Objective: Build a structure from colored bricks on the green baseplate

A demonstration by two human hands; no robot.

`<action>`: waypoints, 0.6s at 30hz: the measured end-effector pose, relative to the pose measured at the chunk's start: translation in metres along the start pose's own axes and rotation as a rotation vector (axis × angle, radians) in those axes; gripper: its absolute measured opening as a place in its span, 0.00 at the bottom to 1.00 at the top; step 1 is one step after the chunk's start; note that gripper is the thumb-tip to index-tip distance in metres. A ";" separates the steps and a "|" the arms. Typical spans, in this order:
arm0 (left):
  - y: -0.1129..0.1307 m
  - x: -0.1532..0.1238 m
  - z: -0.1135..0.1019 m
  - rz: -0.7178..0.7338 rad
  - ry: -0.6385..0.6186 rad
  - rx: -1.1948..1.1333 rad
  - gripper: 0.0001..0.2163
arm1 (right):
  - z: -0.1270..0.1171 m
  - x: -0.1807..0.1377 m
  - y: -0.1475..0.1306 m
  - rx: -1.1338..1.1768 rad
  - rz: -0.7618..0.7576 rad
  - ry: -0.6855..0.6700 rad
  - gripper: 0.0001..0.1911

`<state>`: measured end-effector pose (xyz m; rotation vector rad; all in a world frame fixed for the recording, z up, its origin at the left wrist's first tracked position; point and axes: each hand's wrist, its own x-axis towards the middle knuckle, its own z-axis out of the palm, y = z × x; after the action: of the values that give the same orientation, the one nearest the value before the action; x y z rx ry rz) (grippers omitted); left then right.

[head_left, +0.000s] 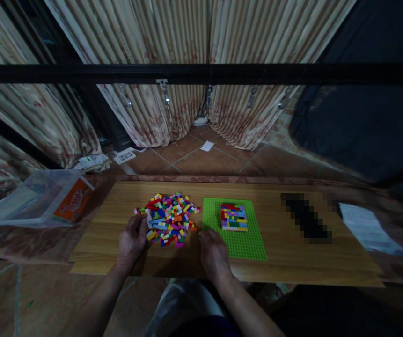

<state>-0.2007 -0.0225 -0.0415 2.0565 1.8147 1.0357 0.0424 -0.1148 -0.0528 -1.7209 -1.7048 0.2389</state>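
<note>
While both hands rest near the table's near edge, the loose brick pile lies just ahead of the fingers.

Left hand sits palm down at the pile's left near side, its fingers curled and touching the outermost bricks; whether they pinch one I cannot tell. Right hand lies palm down between the pile and the green baseplate, fingers loosely extended and empty, their tips at the baseplate's near left corner. Both forearms come up from the near edge, angled slightly inward, wrists low on the wood. A flat block of joined bricks sits on the baseplate's far half, well apart from either hand. A clear plastic package lies off the table's left end.
</note>
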 end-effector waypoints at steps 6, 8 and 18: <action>-0.001 0.000 0.001 0.008 0.003 -0.022 0.15 | 0.001 0.006 -0.003 -0.071 -0.006 -0.115 0.16; -0.003 0.000 0.002 0.014 0.002 -0.026 0.15 | 0.002 0.009 -0.005 -0.035 0.009 -0.106 0.14; 0.000 0.000 0.001 -0.013 0.010 -0.013 0.14 | -0.024 0.011 -0.001 0.267 0.187 -0.017 0.08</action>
<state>-0.2003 -0.0221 -0.0419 2.0332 1.8192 1.0527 0.0565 -0.1125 -0.0308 -1.6798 -1.4493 0.5423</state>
